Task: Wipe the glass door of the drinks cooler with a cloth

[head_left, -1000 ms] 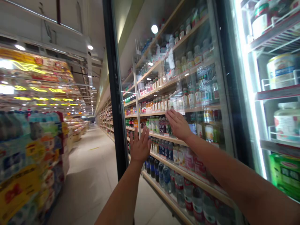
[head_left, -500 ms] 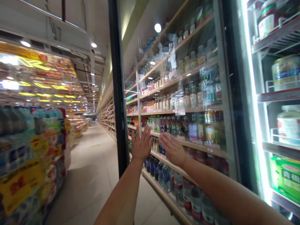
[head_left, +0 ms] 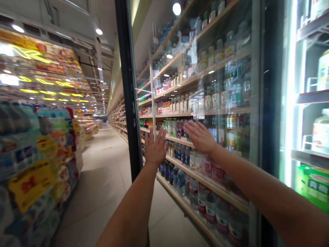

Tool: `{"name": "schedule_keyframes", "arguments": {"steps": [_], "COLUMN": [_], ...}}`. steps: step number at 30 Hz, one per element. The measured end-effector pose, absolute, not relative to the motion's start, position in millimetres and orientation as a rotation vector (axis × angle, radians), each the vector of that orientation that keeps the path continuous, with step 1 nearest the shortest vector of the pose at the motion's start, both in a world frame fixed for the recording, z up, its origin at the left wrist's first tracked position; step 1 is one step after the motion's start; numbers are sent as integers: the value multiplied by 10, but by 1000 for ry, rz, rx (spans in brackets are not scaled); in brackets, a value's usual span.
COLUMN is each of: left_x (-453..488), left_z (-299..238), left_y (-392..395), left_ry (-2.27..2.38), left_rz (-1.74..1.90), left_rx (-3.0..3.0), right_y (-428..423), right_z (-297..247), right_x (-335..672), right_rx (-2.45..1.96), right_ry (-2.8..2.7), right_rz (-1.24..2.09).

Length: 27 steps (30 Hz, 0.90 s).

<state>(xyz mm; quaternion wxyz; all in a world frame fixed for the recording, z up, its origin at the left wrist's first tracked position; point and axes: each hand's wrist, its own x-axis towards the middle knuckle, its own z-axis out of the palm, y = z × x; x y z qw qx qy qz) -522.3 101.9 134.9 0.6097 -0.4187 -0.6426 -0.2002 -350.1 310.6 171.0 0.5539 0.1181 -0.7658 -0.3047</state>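
A tall glass door (head_left: 177, 41) in a dark frame (head_left: 125, 79) stands swung out in front of me. My left hand (head_left: 155, 147) is raised with its fingers spread, at the glass near that frame. Farther right, my right hand (head_left: 202, 137) is stretched out flat against or just before the glass. Neither hand holds anything. Whether the palms touch the pane cannot be made out. Behind the hands, shelves of bottles (head_left: 180, 151) show through or in the glass, with reflections over them.
A lit cooler with shelves (head_left: 312, 96) is at the right, with a green package (head_left: 312, 187) low in it. At the left stands a display of wrapped bottles (head_left: 38, 137) with a yellow price sign (head_left: 32, 185). A tiled aisle floor (head_left: 102, 178) runs between.
My right hand has moved right and upward along the glass, away from the left. The left hand has risen slightly in view. The cooler now sits farther right in view.
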Motion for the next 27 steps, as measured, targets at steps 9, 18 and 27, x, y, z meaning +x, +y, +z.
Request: {"name": "schedule_keyframes", "arguments": {"steps": [9, 18, 27], "left_x": [-5172, -5203, -5155], "left_z": [1353, 1339, 1346], "left_y": [1006, 1022, 1006], "left_ry": [-1526, -1500, -1555], "left_rz": [-507, -479, -484], "left_rx": [-993, -971, -980], "right_y": [3002, 2975, 2937], "right_z": [1381, 938, 449], "right_x": [-3544, -3496, -3456], "right_rx": [19, 194, 346], "right_ry": [-1700, -1776, -1877], "right_rz": [-544, -702, -723]}}
